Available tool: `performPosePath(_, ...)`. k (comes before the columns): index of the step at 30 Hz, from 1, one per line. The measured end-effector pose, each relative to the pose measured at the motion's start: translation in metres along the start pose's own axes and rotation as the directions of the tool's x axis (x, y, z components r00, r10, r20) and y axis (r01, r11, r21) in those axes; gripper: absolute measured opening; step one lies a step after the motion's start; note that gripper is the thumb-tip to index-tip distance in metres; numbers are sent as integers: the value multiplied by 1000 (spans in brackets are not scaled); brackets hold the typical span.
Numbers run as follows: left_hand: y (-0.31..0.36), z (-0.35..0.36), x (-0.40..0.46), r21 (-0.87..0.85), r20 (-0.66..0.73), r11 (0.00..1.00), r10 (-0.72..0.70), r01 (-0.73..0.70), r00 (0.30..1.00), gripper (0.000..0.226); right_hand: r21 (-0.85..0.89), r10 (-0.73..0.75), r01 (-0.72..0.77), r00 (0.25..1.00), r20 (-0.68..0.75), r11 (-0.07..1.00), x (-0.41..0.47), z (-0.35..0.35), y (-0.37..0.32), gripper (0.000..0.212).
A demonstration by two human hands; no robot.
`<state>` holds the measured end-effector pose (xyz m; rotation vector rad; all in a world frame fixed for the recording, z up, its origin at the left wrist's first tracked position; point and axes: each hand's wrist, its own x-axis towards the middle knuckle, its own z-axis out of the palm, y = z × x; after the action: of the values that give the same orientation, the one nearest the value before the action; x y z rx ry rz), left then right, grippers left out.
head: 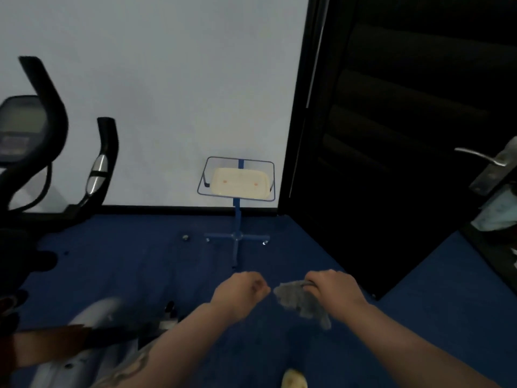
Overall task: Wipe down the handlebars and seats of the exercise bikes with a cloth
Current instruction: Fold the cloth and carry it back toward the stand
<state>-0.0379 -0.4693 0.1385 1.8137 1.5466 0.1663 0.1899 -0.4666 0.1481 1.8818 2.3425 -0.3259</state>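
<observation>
Both hands are held out low over the blue floor [126,264], near the middle of the view. The right hand [333,289] has its fingers curled round a crumpled grey cloth [299,299], which hangs from the grip down and to the left, its loose end trailing below the wrist. The left hand [240,288] is just beside it on the left, fingers curled into a loose fist that holds nothing; its knuckles come close to the near edge of the cloth, though whether they touch is too blurred to tell. At the far left stands an exercise bike [30,169], blurred, with its black handlebars [105,152] curving upward, a silver band on the nearer grip, and a grey console [21,127] between them. Part of the bike's pale frame [92,315] shows at the near left. Against the white wall [167,79], far and centre, is a small blue stand [237,219] on a cross-shaped base, carrying a cream tray [240,183] inside a wire rim. To the right a dark door [391,135] stands open, and a metal lever handle [481,158] shows at the far right edge.
</observation>
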Motion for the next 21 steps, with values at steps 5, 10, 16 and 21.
performPosePath(5, 6, -25, 81, 29, -30, 993, -109, 110, 994, 25, -61, -103, 101, 994, -37, 993, 88, -17, 35, 21)
performPosePath(10, 24, -39, 142, -61, -92, 987, -155, 150, 984, 22, -149, -230, 225, 973, -18, 963, 165, -41, 65, 22)
performPosePath(16, -9, -64, 214, -114, -70, 965, -244, 235, 967, 19, -111, -218, 223, 974, 53, 969, 260, -48, 67, 24)
performPosePath(21, -41, -100, 301, -147, -48, 962, -239, 230, 970, 15, 11, -114, 113, 988, 102, 994, 358, -48, 52, 26)
